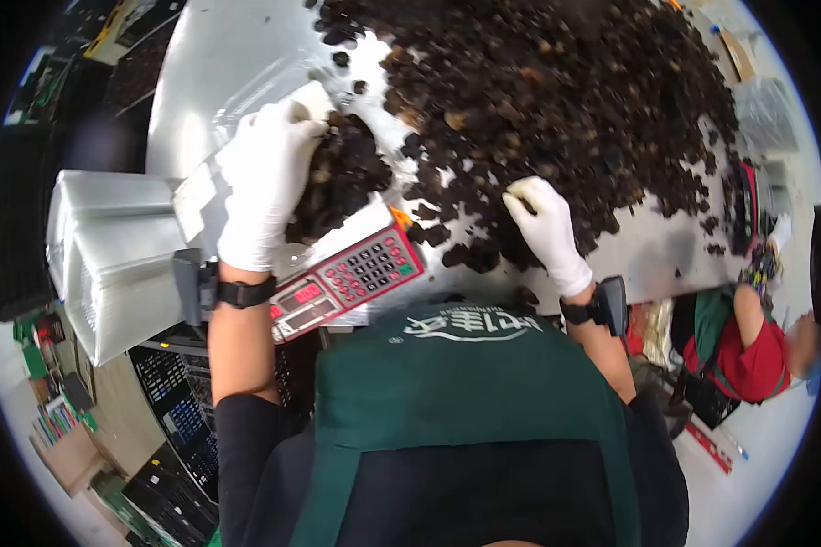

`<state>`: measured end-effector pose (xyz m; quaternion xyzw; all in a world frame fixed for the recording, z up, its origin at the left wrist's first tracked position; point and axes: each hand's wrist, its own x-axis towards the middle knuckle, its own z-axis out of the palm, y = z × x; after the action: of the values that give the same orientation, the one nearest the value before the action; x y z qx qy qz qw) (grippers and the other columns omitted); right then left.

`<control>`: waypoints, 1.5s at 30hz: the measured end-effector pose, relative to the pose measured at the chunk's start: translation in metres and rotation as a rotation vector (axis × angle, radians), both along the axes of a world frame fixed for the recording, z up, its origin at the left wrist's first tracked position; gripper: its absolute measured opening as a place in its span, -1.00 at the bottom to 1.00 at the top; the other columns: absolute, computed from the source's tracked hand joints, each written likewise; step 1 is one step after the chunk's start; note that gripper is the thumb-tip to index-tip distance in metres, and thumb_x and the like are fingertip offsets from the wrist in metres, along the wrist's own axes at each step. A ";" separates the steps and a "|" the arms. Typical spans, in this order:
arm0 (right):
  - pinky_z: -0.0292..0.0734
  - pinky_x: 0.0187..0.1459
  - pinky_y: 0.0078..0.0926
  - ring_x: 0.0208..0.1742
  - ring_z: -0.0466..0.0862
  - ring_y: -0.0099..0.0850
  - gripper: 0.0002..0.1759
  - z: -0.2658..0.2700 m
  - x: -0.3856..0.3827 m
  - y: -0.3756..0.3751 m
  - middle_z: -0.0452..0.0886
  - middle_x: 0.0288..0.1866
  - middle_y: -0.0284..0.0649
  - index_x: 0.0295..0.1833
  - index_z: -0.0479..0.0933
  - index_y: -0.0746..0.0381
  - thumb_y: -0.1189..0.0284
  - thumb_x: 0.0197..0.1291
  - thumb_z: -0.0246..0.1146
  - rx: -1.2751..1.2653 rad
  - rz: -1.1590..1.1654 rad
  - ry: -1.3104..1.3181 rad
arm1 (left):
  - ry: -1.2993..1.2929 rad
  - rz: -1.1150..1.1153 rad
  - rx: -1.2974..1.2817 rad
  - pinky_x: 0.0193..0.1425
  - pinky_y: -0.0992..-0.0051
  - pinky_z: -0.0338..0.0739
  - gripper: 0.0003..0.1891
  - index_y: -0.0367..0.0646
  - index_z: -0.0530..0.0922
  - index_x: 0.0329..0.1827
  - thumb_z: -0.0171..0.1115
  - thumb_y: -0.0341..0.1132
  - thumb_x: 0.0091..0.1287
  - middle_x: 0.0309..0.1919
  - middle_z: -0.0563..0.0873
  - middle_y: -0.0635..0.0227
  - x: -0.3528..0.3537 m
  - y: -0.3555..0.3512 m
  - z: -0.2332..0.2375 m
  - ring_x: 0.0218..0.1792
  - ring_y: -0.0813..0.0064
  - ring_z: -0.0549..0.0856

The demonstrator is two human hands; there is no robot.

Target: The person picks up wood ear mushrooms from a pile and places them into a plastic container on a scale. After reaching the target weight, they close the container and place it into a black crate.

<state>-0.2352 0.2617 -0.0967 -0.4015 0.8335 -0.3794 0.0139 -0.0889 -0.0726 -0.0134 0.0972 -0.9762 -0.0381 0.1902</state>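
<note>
My left hand (pixel 271 173), in a white glove, is closed at the far left edge of a heap of dark wood ear mushrooms (pixel 339 178). A small white piece (pixel 312 98) shows at its fingertips. This smaller heap lies behind a red digital scale (pixel 360 278) with a keypad and lit display. My right hand (pixel 543 228), also gloved in white, rests at the near edge of the large mushroom pile (pixel 556 109). Its fingers are curled together, and I cannot tell what is in them.
Stacked clear plastic trays (pixel 119 260) stand at the left, beside the metal table (pixel 187 82). A clear plastic bag (pixel 764 114) lies at the far right. Another person in a red top (pixel 753 360) is at the right. Black crates (pixel 173 392) stand lower left.
</note>
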 end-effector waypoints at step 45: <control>0.61 0.02 -0.35 -0.05 0.67 -0.26 -0.65 0.108 0.041 -0.195 0.68 -0.08 -0.23 0.16 0.68 0.05 0.45 0.25 0.34 -0.203 0.617 0.301 | 0.239 0.387 0.388 0.04 0.57 0.55 -0.80 -0.13 0.74 0.05 0.32 -0.32 0.44 -0.10 0.79 0.35 0.110 -0.027 0.075 -0.10 0.57 0.70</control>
<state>-0.1941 0.0662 0.0115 -0.6852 0.6236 -0.3747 -0.0352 0.0207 -0.0993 0.0614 0.3110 -0.8846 -0.1979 0.2855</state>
